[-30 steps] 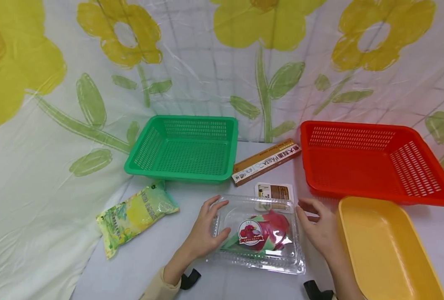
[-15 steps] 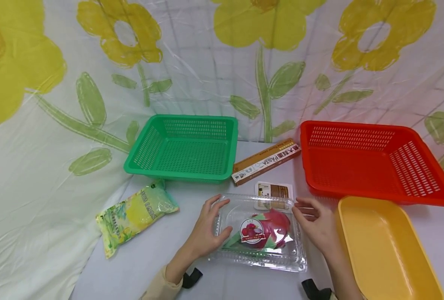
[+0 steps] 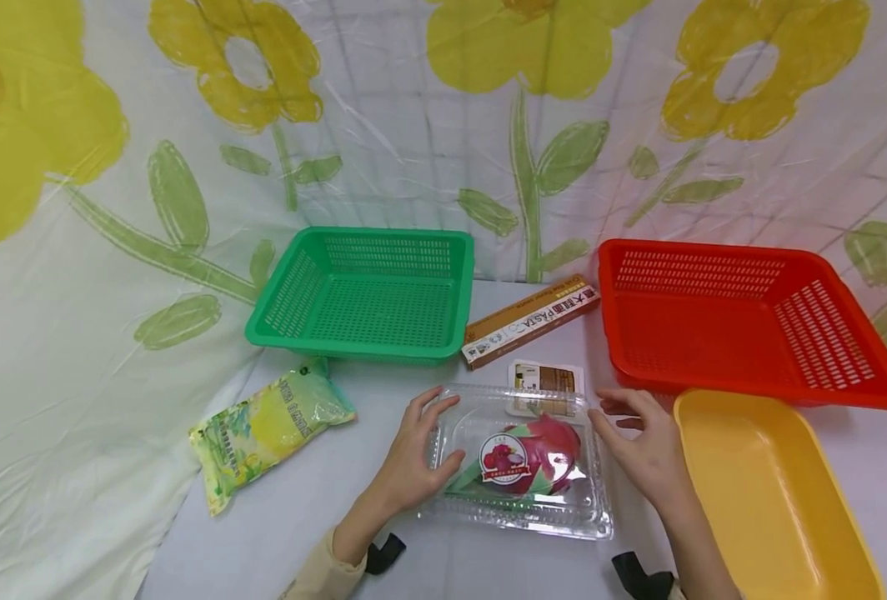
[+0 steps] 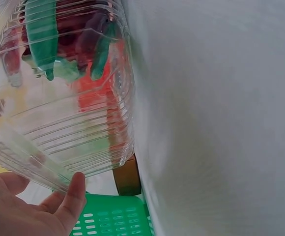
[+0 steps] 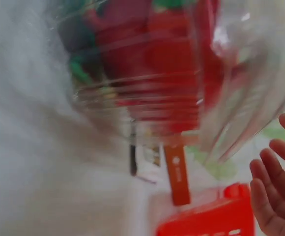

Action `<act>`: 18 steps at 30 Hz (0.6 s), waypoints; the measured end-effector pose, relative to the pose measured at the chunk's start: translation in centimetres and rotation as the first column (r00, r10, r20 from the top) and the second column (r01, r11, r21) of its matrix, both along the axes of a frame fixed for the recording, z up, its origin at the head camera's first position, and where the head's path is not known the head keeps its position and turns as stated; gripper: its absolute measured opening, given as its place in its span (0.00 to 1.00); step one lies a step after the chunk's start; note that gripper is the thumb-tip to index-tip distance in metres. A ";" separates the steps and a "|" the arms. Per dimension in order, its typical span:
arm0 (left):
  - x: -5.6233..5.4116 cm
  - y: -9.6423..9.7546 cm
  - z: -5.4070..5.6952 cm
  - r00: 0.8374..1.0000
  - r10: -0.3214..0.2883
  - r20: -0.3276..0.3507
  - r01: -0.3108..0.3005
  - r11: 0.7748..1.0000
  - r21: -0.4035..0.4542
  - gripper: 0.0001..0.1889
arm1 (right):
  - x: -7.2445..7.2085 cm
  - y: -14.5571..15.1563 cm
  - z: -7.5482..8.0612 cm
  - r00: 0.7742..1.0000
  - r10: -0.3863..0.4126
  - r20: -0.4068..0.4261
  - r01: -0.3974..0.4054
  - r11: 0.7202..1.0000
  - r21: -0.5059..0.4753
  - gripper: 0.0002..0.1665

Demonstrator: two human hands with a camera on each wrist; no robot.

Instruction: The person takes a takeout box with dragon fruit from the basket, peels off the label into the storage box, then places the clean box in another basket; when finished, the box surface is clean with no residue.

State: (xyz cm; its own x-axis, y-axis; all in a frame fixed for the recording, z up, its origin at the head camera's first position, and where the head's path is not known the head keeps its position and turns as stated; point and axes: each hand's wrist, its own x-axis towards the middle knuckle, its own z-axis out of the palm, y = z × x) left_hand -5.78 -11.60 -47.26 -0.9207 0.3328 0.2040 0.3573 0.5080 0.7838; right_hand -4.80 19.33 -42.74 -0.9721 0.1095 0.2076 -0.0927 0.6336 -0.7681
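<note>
A clear plastic fruit box (image 3: 514, 458) lies on the table, with a red dragon fruit (image 3: 556, 454) and a round label inside or on its lid. My left hand (image 3: 409, 462) rests at its left end, fingers and thumb spread apart. In the left wrist view, fingertips (image 4: 77, 182) touch the box's rim. Beside the right edge my right hand (image 3: 642, 442) has loosely bent fingers holding nothing. The right wrist view is blurred, but a gap shows between the right fingers (image 5: 275, 182) and the box.
Behind the box lie a small flat packet (image 3: 544, 379) and a long pasta box (image 3: 529, 321). A green basket (image 3: 361, 346) and a red basket (image 3: 721, 392) stand farther back. A yellow tray (image 3: 777, 500) is at right, a yellow-green bag (image 3: 273, 429) at left.
My right hand comes slightly nearer the fruit box, then moves off to the right. The box shifts slightly rightward and away from me. My left hand stays nearly still.
</note>
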 end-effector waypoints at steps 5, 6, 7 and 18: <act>0.0 0.0 -0.1 1.000 -0.001 0.003 0.001 1.000 0.011 0.36 | 0.0 -1.1 1.2 0.992 0.124 -0.015 -0.122 0.987 0.102 0.19; 0.0 0.0 -0.1 1.000 -0.001 0.001 0.001 1.000 0.010 0.36 | 0.1 -1.4 1.5 0.988 0.154 -0.013 -0.151 0.981 0.121 0.19; -0.1 0.0 -0.1 1.000 -0.002 0.000 0.002 1.000 0.009 0.36 | 0.1 -1.7 1.7 0.983 0.185 -0.008 -0.182 0.974 0.133 0.19; 0.0 -0.1 -0.2 1.000 0.002 -0.020 -0.002 1.000 -0.001 0.36 | 0.9 -4.8 3.1 0.931 0.349 0.103 -0.363 0.910 0.199 0.17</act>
State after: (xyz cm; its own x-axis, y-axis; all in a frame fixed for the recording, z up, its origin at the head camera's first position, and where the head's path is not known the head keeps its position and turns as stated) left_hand -5.76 -11.70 -47.51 -0.9171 0.3314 0.2216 0.3716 0.5096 0.7760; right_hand -3.95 14.50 -39.62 -0.9503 -0.2859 0.1237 -0.2975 0.7157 -0.6319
